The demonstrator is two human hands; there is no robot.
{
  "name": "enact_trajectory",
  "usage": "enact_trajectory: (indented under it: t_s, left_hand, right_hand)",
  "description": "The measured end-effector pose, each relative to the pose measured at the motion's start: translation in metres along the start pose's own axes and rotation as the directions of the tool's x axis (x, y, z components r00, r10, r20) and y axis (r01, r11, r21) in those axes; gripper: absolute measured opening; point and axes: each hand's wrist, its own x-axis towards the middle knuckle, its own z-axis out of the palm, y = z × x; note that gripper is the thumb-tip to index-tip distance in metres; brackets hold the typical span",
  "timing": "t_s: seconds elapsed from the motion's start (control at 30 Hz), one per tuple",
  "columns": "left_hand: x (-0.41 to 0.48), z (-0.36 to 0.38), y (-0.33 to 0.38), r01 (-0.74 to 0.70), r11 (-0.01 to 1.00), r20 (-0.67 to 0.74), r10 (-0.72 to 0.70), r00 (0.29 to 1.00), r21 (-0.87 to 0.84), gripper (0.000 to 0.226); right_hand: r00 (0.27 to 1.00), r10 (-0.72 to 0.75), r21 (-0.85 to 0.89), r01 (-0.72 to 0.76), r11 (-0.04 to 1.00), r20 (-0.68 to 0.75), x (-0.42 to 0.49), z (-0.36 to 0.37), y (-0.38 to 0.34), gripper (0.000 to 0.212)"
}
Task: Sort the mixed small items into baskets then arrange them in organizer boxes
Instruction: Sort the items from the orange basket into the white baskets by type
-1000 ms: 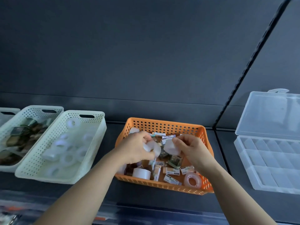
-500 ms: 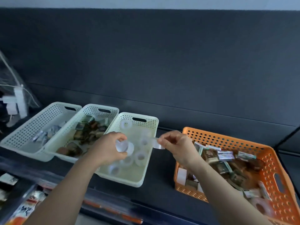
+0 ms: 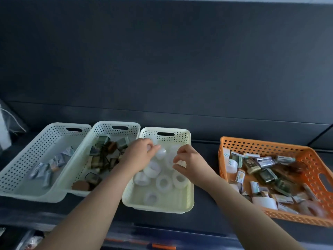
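Note:
Three white baskets stand side by side on the dark shelf. The right-hand white basket (image 3: 187, 177) holds several white tape rolls (image 3: 163, 183). My left hand (image 3: 139, 155) hovers over its far end with a tape roll (image 3: 161, 152) at its fingertips, fingers still curled round it. My right hand (image 3: 188, 160) hangs just to the right over the same basket, its thumb and fingers loosely curved and holding nothing. The orange basket (image 3: 266, 146) to the right holds mixed items: small packets, dark clips and tape rolls.
The leftmost white basket (image 3: 45, 136) holds small packets (image 3: 54, 162). The middle white basket (image 3: 100, 126) holds dark clips (image 3: 102, 156). A dark back wall rises behind the shelf. Below the front edge lies a lower shelf with other goods.
My view swung left from the orange basket to the white baskets. Both hands carried tape rolls over to the right-hand white basket. My right hand has let its roll go.

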Motion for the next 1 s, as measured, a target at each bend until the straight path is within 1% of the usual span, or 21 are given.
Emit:
enact_trajectory:
  t_s: [0.07, 0.1, 0.17, 0.2, 0.23, 0.27, 0.33, 0.37, 0.43, 0.57, 0.67, 0.73, 0.77, 0.87, 0.93, 1.0]
  left_hand:
    - [-0.002, -0.002, 0.002, 0.039, 0.998, 0.029, -0.037, 0.999, -0.054, 0.041]
    - [-0.002, -0.002, 0.003, 0.052, 0.998, 0.053, -0.05, 0.997, -0.042, 0.039]
    - [0.0, -0.001, 0.002, 0.046, 0.997, 0.142, -0.054, 0.988, 0.058, 0.029]
    - [0.0, 0.0, 0.002, 0.027, 0.993, 0.188, -0.048, 0.981, 0.113, 0.031]
    - [0.001, 0.002, 0.002, -0.009, 0.987, 0.205, -0.024, 0.978, 0.16, 0.036]
    - [0.001, 0.004, 0.003, -0.058, 0.98, 0.183, 0.022, 0.983, 0.193, 0.041]
    - [0.001, 0.007, 0.014, -0.139, 0.97, 0.077, 0.126, 0.989, 0.199, 0.045]
    - [-0.001, 0.008, 0.026, -0.179, 0.967, 0.036, 0.176, 0.984, 0.183, 0.046]
    - [-0.006, 0.012, 0.056, -0.283, 0.951, 0.007, 0.285, 0.959, 0.122, 0.045]
    - [-0.016, 0.034, 0.125, -0.486, 0.874, 0.038, 0.486, 0.873, 0.013, 0.04]
    - [-0.013, 0.065, 0.167, -0.565, 0.825, 0.145, 0.56, 0.816, -0.006, 0.038]
    - [-0.008, 0.087, 0.191, -0.576, 0.817, 0.222, 0.563, 0.796, -0.004, 0.041]
    - [-0.003, 0.106, 0.214, -0.571, 0.821, 0.262, 0.55, 0.793, 0.004, 0.043]
    - [0.011, 0.146, 0.249, -0.565, 0.819, 0.374, 0.497, 0.783, 0.094, 0.046]
    - [0.017, 0.159, 0.245, -0.577, 0.796, 0.433, 0.462, 0.774, 0.183, 0.045]
    - [0.022, 0.169, 0.239, -0.582, 0.772, 0.452, 0.438, 0.777, 0.254, 0.044]
  right_hand:
    - [1.0, 0.015, 0.019, -0.015, 1.0, 0.015, -0.001, 0.002, -0.006, 0.023]
    - [1.0, 0.023, 0.035, -0.024, 0.999, 0.007, -0.002, 0.001, -0.009, 0.025]
    - [0.998, 0.033, 0.068, -0.03, 0.997, -0.047, -0.008, -0.004, -0.012, 0.026]
    - [0.996, 0.043, 0.073, -0.037, 0.997, -0.078, -0.012, -0.009, -0.012, 0.026]
    - [0.993, 0.061, 0.073, -0.054, 0.996, -0.105, -0.018, -0.015, -0.01, 0.025]
    - [0.988, 0.083, 0.066, -0.075, 0.995, -0.129, -0.025, -0.021, -0.007, 0.024]
    - [0.975, 0.13, 0.045, -0.124, 0.991, -0.178, -0.041, -0.036, 0.005, 0.022]
    - [0.967, 0.157, 0.032, -0.153, 0.988, -0.199, -0.051, -0.044, 0.013, 0.022]
    - [0.948, 0.214, 0.002, -0.22, 0.976, -0.234, -0.071, -0.061, 0.031, 0.022]
    - [0.903, 0.344, -0.044, -0.366, 0.929, -0.256, -0.109, -0.099, 0.078, 0.026]
    - [0.874, 0.427, -0.069, -0.452, 0.889, -0.232, -0.134, -0.125, 0.114, 0.031]
    - [0.868, 0.459, -0.097, -0.482, 0.871, -0.19, -0.143, -0.137, 0.134, 0.032]
    - [0.867, 0.472, -0.104, -0.491, 0.865, -0.162, -0.151, -0.15, 0.153, 0.033]
    - [0.881, 0.464, -0.107, -0.472, 0.875, -0.086, -0.155, -0.164, 0.186, 0.032]
    - [0.885, 0.462, -0.128, -0.466, 0.875, -0.06, -0.152, -0.157, 0.185, 0.031]
    - [0.883, 0.47, -0.147, -0.468, 0.872, -0.023, -0.15, -0.148, 0.184, 0.033]
